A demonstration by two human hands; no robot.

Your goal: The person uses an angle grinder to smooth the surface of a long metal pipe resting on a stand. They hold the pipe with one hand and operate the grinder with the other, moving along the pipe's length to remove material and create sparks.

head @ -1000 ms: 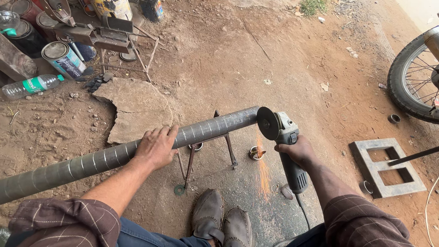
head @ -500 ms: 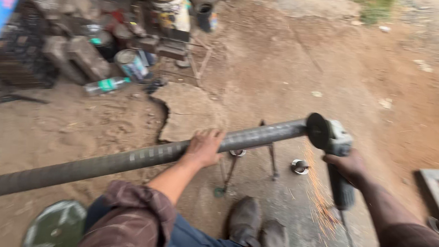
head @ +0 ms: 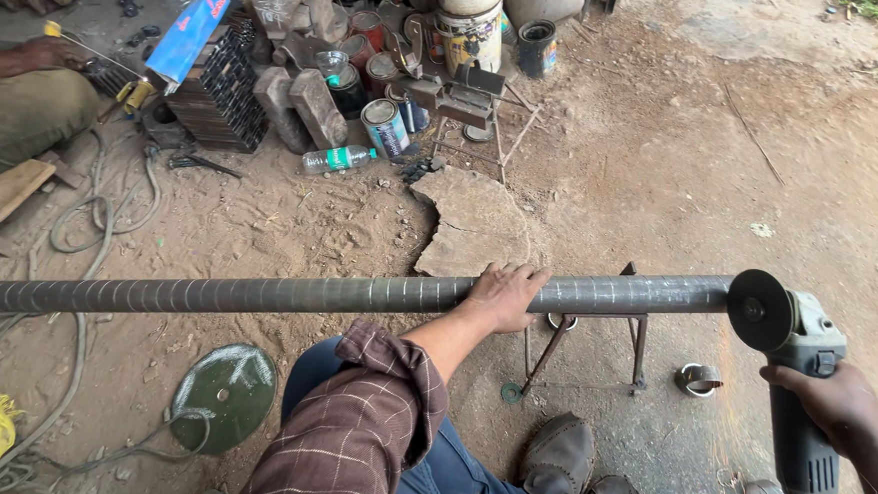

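Bare packed dirt makes up the ground (head: 725,132) of this open yard workshop, with a flat slab of stone (head: 475,224) lying in the middle of it. Across the scene runs a long grey pipe (head: 256,294), ridged with spiral seams, resting level on a small metal stand (head: 594,350) near its right end. The person's left hand (head: 502,295) lies on top of the pipe just left of the stand, fingers (head: 518,274) spread and curled over the far side, pressing it down. The right hand (head: 831,403) is closed tight around the body of an angle grinder (head: 802,396), whose dark disc (head: 759,310) meets the pipe's cut end. Below that end, two short rings (head: 699,378) cut from pipe lie on the ground, one near the stand and the other closer to the grinder's tail. The person's worn shoes (head: 578,470) sit side by side under the pipe, and a plaid sleeve (head: 360,423) covers the left arm. A round green disc (head: 223,394) lies flat on the dirt to the left, with a cable looping around it. Further back stand paint tins (head: 385,126), a plastic bottle (head: 338,159) on its side, bricks and a stack of dark metal pieces. At the far left another person sits, one hand (head: 49,53) holding a thin rod.
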